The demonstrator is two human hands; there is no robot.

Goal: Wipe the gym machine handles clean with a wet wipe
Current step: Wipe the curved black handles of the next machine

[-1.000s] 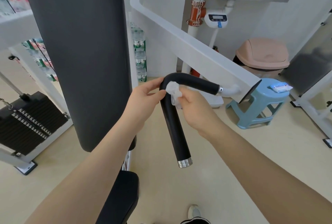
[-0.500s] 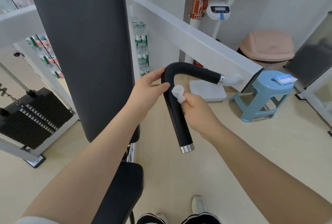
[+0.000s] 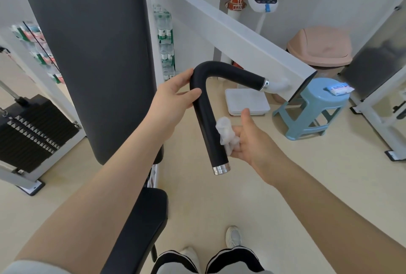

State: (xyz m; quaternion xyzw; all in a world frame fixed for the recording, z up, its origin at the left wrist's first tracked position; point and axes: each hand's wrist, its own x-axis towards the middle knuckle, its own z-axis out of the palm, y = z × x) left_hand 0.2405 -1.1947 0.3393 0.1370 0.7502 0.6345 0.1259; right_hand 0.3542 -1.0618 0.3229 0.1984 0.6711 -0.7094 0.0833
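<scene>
While the left hand (image 3: 173,100) steadies the black handle (image 3: 205,107) at its bend — thumb and fingers loosely around it — the right hand (image 3: 252,142) works lower down. Its fingers curl round the crumpled wet wipe (image 3: 227,134), thumb raised, pressing it against the handle's right side, just above the metal end cap (image 3: 220,168).

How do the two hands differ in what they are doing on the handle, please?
The left hand grips the handle bare at the bend; the right hand holds a wipe against the lower straight part. The left thumb lies across the handle; the right thumb sticks up. Both touch one handle.
</scene>
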